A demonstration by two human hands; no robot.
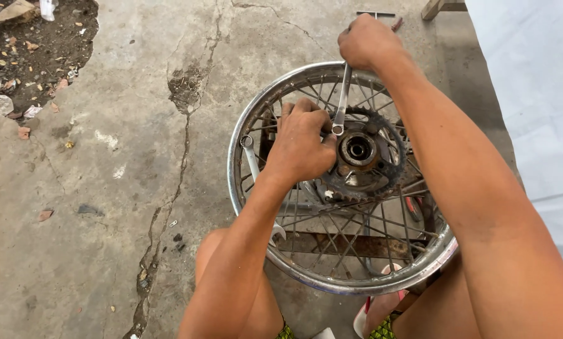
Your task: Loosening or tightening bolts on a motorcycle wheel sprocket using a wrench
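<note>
A spoked motorcycle wheel with a chrome rim lies flat on the concrete between my knees. A rusty toothed sprocket is bolted around its hub. My right hand is closed on the far end of a silver wrench, whose ring end sits on a sprocket bolt just left of the hub. My left hand is clenched on the sprocket's left side, pressing against it; what it holds is hidden.
A second silver wrench lies across the spokes under my left forearm. Cracked concrete floor runs to a dirt patch with stones and litter at upper left. A white sheet covers the right side.
</note>
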